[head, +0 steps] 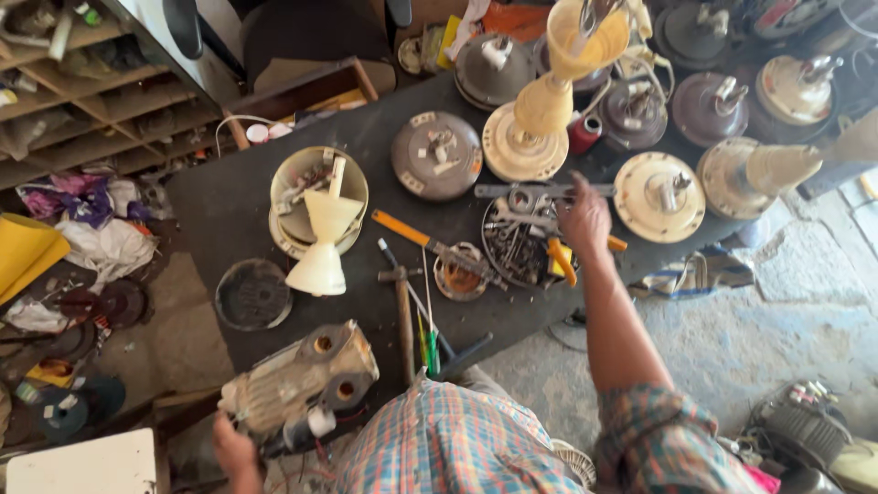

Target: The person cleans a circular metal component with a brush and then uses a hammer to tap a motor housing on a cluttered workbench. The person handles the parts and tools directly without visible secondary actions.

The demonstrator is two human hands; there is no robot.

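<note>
left hand (233, 450): closed around grey motor (297, 380) at near table (219, 201) edge. right hand (583, 218): reaching into tray of metal parts (514, 245) mid-table, finger state unclear; hammer (403, 311) between.

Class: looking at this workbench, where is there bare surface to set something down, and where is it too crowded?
Bare patches on the dark bench: left of the open fan housing, and between the hammer and round parts tray. The back row of fan motors and around the right hand is crowded.
</note>
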